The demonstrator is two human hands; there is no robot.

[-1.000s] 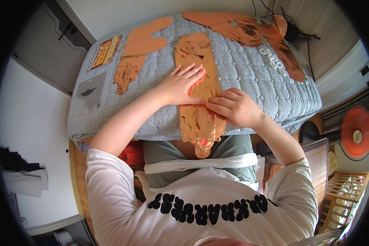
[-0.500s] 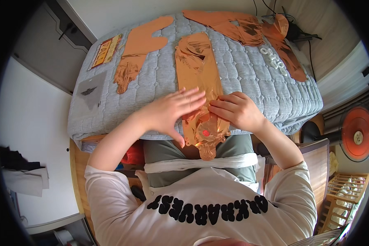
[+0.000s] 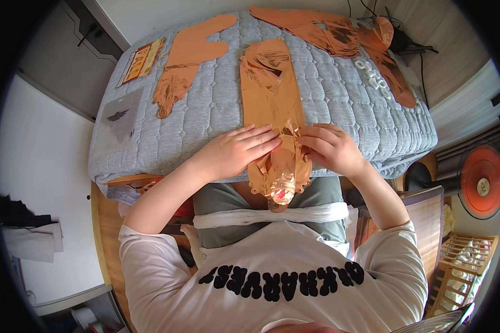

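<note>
A flat, deflated copper-coloured foil balloon (image 3: 269, 108) stretches lengthwise before me, over the near edge of the grey quilted mattress (image 3: 341, 105). Its crumpled lower end, with a tab and a small red spot, overhangs toward my lap. My left hand (image 3: 236, 150) rests on the balloon's left side, fingers stretched out flat. At the right edge of the same balloon, my right hand (image 3: 334, 150) pinches the foil between thumb and bent fingers. Creases and folds show in the foil between both hands.
More flat foil balloons lie at the back left (image 3: 189, 53), the back (image 3: 311, 33) and the far right (image 3: 391, 75). Beside the last are white rings (image 3: 372, 77). A printed packet (image 3: 144, 61) and clear bag (image 3: 116, 119) lie left. An orange fan (image 3: 482, 180) stands right.
The balloon's lower end has turned and crumpled slightly, bringing its red spot lower. My left hand has flattened, its thumb drawn in; my right hand has shifted slightly right along the foil's edge.
</note>
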